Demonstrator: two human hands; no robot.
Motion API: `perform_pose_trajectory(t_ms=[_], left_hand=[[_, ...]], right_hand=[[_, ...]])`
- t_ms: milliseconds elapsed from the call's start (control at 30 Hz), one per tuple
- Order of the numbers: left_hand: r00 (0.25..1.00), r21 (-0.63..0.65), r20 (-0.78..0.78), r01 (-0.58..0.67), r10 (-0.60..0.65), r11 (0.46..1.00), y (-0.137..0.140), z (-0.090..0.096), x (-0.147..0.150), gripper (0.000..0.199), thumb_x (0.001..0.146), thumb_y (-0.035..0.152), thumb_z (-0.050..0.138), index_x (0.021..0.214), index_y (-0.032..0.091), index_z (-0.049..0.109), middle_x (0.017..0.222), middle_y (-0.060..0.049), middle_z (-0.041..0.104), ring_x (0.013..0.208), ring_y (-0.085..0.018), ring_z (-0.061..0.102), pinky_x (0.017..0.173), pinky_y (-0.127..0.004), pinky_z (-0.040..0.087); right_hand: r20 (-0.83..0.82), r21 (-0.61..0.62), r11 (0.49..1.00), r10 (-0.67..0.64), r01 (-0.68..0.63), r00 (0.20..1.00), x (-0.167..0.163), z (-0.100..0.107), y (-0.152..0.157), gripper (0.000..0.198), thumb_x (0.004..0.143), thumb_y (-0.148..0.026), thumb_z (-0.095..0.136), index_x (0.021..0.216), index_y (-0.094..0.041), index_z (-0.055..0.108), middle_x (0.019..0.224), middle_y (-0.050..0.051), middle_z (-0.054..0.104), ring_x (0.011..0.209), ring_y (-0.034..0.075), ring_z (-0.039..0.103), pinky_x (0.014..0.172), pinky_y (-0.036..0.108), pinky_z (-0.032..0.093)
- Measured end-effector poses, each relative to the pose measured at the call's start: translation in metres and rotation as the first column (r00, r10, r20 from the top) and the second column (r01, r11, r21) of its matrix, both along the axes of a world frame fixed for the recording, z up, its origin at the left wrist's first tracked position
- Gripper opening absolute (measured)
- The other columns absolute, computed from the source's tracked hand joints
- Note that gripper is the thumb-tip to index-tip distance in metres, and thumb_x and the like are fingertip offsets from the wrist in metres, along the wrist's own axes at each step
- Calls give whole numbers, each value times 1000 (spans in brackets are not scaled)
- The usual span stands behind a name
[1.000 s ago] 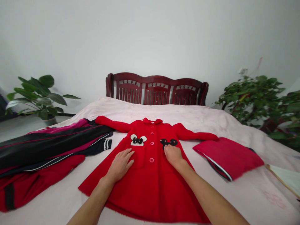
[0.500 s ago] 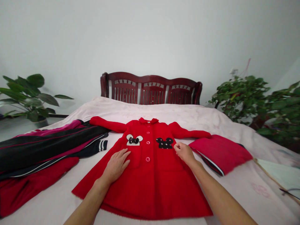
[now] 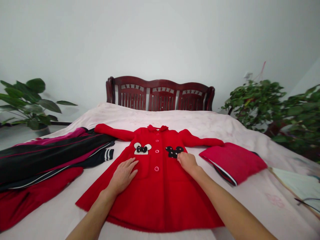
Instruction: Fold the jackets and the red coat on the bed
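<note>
A red button-up coat (image 3: 150,203) lies spread face up on the bed, collar toward the headboard and both sleeves stretched out sideways. It has a white mouse-ear patch with a black bow (image 3: 142,149) on one side and a black dotted mouse-ear patch (image 3: 172,151) on the other. My left hand (image 3: 123,175) rests flat on the coat below the white patch, fingers apart. My right hand (image 3: 187,162) is closed at the lower right edge of the black patch. Its fingertips are hidden, so I cannot tell whether they pinch any cloth.
Dark and red garments (image 3: 50,156) lie at the left, under the coat's sleeve end. A folded red garment (image 3: 235,161) touches the other cuff. A pale flat item (image 3: 297,185) lies at far right. Beyond are a wooden headboard (image 3: 162,95) and plants (image 3: 257,100) either side.
My right hand has moved left, from beside the black patch onto its lower right edge, still closed. My left hand stays flat on the coat.
</note>
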State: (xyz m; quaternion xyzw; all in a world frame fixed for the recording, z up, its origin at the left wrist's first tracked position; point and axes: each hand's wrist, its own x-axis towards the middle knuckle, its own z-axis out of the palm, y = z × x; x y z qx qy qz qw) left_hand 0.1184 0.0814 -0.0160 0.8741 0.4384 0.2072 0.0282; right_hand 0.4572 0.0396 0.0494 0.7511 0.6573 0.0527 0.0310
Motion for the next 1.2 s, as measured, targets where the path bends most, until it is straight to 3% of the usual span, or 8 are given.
perform_pose_trajectory(t_ms=[233, 433, 533, 700, 767, 867, 1000, 1200], left_hand=[[1000, 0, 16, 9, -9, 1000, 1, 0, -1, 44, 96, 39, 44, 135, 22, 56, 144, -9, 54, 133, -27, 49, 111, -46, 40], [1000, -14, 1, 7, -7, 1000, 1, 1, -1, 45, 96, 38, 43, 136, 21, 56, 145, -9, 53, 133, -27, 49, 111, -47, 39], [1000, -14, -4, 4, -5, 1000, 0, 1, -1, 45, 96, 38, 43, 136, 21, 56, 145, -9, 53, 133, -27, 49, 110, -46, 39], [1000, -5, 29, 3, -3, 1000, 0, 2, 0, 43, 95, 37, 46, 133, 22, 58, 142, -9, 56, 131, -27, 51, 110, -47, 40], [1000, -5, 31, 3, -3, 1000, 0, 1, 0, 43, 95, 37, 46, 133, 22, 58, 142, -9, 56, 131, -27, 51, 110, -47, 40], [999, -1, 34, 7, -7, 1000, 0, 0, 0, 44, 95, 38, 45, 134, 22, 58, 143, -9, 56, 130, -27, 51, 109, -47, 41], [999, 2, 46, 8, -8, 1000, 0, 0, 0, 43, 95, 38, 46, 133, 22, 59, 142, -9, 56, 130, -27, 51, 109, -47, 41], [999, -11, 34, 6, -6, 1000, 0, 1, 0, 43, 95, 37, 46, 133, 21, 58, 142, -9, 56, 131, -27, 51, 110, -46, 40]], right_hand=[[-5, 2, 1000, -19, 19, 1000, -4, 0, 6, 26, 89, -16, 49, 101, -15, 73, 106, 17, 72, 99, 25, 68, 82, 30, 47], [-135, 125, 956, -247, 264, 960, 20, -4, -8, 34, 91, -23, 39, 94, -18, 73, 95, 12, 74, 87, 23, 69, 67, 27, 44], [-224, 139, 936, -289, 324, 931, 34, -2, -16, 36, 91, -25, 38, 91, -17, 73, 84, 10, 75, 77, 20, 69, 59, 24, 40], [-317, 175, 974, -85, 147, 945, 29, 3, -27, 30, 91, -34, 45, 86, -24, 72, 82, 0, 75, 77, 14, 67, 64, 19, 39], [-261, 180, 983, 6, 43, 965, 22, 4, -31, 25, 88, -32, 49, 85, -25, 72, 89, -1, 75, 82, 14, 67, 66, 21, 38], [-114, 91, 993, 85, -75, 990, 14, 5, -34, 24, 88, -27, 49, 85, -26, 73, 93, 0, 74, 84, 16, 66, 66, 23, 38], [-50, 1, 994, 111, -111, 993, 8, 6, -32, 22, 89, -28, 52, 89, -27, 74, 96, 2, 73, 89, 18, 67, 71, 24, 40], [7, -63, 986, 155, -155, 988, -4, 2, -24, 26, 91, -21, 48, 94, -17, 73, 103, 13, 72, 94, 24, 67, 78, 30, 44]])
